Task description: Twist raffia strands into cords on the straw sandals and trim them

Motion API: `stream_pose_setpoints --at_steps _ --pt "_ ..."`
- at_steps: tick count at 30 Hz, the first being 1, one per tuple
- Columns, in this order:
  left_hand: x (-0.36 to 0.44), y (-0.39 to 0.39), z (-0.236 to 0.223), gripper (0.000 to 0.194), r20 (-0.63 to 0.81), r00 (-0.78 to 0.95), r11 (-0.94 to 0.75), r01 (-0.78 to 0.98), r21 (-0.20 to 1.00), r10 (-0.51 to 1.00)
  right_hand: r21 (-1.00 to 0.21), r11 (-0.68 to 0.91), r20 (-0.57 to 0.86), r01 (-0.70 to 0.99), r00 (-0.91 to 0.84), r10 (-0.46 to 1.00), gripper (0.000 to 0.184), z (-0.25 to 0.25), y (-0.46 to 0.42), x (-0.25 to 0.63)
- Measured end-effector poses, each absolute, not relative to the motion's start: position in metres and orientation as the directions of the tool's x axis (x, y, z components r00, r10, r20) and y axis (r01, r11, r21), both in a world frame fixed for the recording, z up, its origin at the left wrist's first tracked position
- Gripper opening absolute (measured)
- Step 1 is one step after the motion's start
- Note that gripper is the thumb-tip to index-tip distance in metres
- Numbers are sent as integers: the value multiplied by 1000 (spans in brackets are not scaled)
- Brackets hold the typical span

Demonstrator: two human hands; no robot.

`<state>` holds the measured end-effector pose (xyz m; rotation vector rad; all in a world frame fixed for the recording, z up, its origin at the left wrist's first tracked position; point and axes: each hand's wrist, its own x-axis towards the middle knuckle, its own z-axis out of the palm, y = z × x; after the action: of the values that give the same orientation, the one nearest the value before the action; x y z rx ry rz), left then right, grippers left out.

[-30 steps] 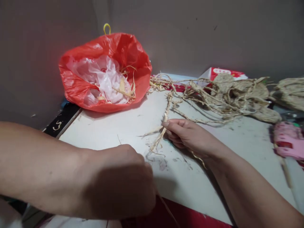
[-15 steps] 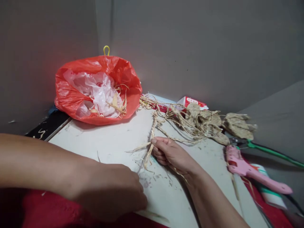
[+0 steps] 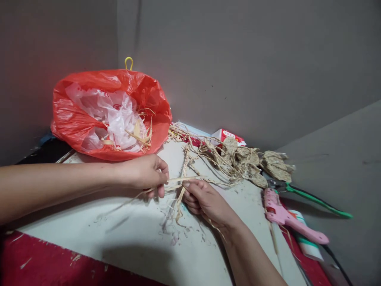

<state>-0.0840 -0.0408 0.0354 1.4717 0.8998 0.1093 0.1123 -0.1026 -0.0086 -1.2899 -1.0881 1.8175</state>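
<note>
A pale straw braid [image 3: 185, 162] runs up the white board, its loose ends hanging near the board's middle. My right hand [image 3: 204, 198] is closed, pinching the braid's lower end between thumb and forefinger. To the left, my left hand [image 3: 150, 174] is closed on a thin straw strip [image 3: 177, 180], whose tip reaches across the braid just above my right thumb. The strip's other end trails out to the left under my left hand. Frayed straw ends [image 3: 179, 208] dangle below the pinch.
A red plastic bag [image 3: 111, 115] with white plastic and straw scraps stands at the back left. Braided cords and woven pieces [image 3: 242, 159] lie at the back right. A pink glue gun [image 3: 293, 220], green-handled pliers [image 3: 318, 201] and a white-green tube [image 3: 308, 240] lie at the right.
My left hand has risen from the front edge to beside the braid, bringing a straw strip across it. My right hand keeps its pinch. The view has shifted slightly right.
</note>
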Motion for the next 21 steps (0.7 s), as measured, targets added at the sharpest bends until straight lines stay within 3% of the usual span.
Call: stream_pose_setpoints --at_steps 5,10,13,17,21 --pt "-79 -51 39 5 -494 700 168 483 859 515 -906 -424 -404 -14 -273 873 35 -8 -104 109" --pt "-61 -57 23 13 -341 730 181 291 939 592 -906 -423 -413 14 -248 876 36 -8 -104 107" --pt "-60 -54 21 8 -277 720 169 220 961 636 -907 -422 -409 3 -247 878 38 -9 -104 108" --pt "-65 -49 26 10 -337 664 229 247 941 667 -906 -422 -406 -7 -261 876 38 -10 -104 110" --pt "-65 -51 25 7 -352 641 176 323 930 682 -913 -407 -392 -1 -267 880 39 -12 -104 111"
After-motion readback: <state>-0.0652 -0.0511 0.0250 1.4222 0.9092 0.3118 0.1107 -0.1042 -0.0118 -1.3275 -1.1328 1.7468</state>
